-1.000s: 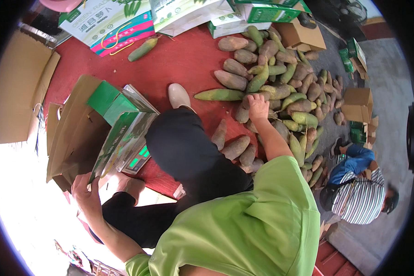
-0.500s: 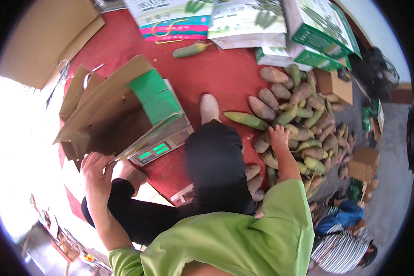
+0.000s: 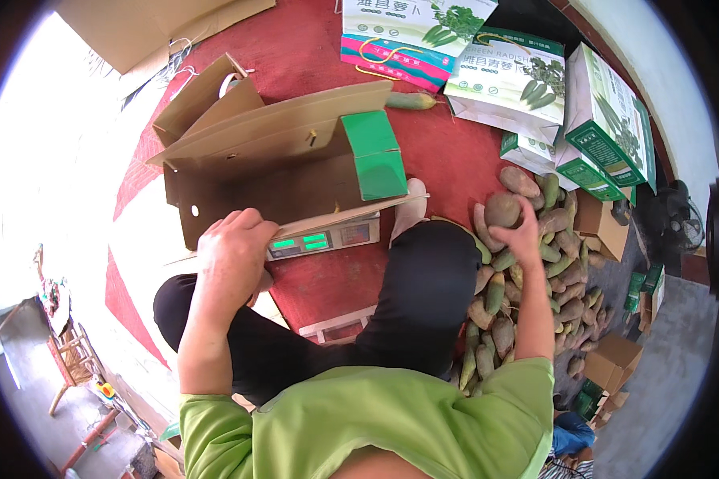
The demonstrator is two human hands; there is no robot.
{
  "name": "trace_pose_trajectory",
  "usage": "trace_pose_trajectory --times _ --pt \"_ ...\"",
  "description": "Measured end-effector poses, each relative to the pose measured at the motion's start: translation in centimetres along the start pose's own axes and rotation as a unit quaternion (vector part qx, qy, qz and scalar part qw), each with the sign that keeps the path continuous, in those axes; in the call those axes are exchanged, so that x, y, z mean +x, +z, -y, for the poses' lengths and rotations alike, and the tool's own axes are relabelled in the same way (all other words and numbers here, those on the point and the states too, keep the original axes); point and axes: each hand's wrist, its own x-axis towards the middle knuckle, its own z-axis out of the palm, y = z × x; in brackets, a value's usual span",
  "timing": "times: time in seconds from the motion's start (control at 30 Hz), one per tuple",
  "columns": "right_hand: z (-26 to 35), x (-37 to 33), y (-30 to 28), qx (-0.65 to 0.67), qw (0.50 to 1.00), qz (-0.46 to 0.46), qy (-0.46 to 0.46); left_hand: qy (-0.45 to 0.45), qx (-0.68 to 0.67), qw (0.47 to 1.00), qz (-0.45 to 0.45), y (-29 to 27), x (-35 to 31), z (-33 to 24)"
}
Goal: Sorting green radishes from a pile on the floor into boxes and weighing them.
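An open cardboard box (image 3: 264, 180), brown inside with a green end flap, rests on an electronic scale (image 3: 353, 235) with lit green digits. My left hand (image 3: 236, 247) is closed over the box's near edge, its fingers curled onto the cardboard. At the right, my right hand (image 3: 521, 238) holds a rounded, soil-brown radish (image 3: 502, 210) at the near side of a large heap of radishes (image 3: 571, 275). The heap mixes green and brownish ones. One green radish (image 3: 411, 100) lies apart on the red mat, partly behind the box's raised flap.
Printed white and green cartons (image 3: 507, 80) stand at the back right, beside a black fan (image 3: 679, 215). A flat cardboard sheet (image 3: 148, 32) is at the far left. My bent knee (image 3: 431, 279) lies between scale and heap. Another person's striped clothing (image 3: 571, 465) shows at lower right.
My right hand has taken a radish from the heap. My left hand has shifted from the flap's corner to the box's near edge. The view has turned, so the box appears straighter.
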Motion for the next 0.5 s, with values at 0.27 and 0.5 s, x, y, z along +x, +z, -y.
trace_pose_trajectory --times 0.27,0.5 --pt "29.4 2.0 -0.8 0.046 0.937 0.111 -0.329 0.003 0.037 0.999 0.013 0.6 -0.8 0.0" --pt "35.9 3.1 15.3 -0.003 0.84 0.375 -0.391 0.04 0.057 0.997 0.013 0.6 -1.1 0.3"
